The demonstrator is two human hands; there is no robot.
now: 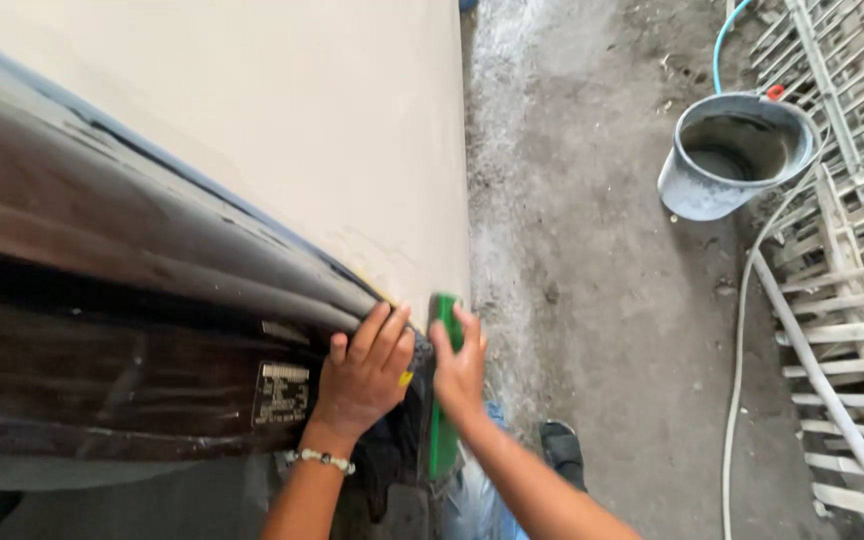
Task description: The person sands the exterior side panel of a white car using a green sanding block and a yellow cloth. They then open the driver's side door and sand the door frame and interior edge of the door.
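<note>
Head view: left hand point(364, 372) lies flat and open on the dark door point(132, 330). Right hand point(459, 365) grips a green block point(442, 420) at lower middle. Bucket point(697, 190) sits upper right.

Green block point(442, 400) partly hidden behind right hand point(460, 372); white hose point(737, 380) cut off below

A: Where do the hands sit?
B: Both at the edge of the car door point(132, 330), low in the view; the left hand point(364, 375) lies flat on the door's end, the right hand point(459, 368) just beside it on its right, closed round the block point(442, 400); the block stands upright between door edge and palm.
A: And beyond them?
B: The panel point(332, 120) runs above the door; the floor point(592, 250) lies to the right; the bucket point(732, 155) stands on it far right, the hose point(742, 330) trailing below it, the railings point(852, 280) beyond; a shoe point(562, 450) rests on the floor under the right forearm.
</note>
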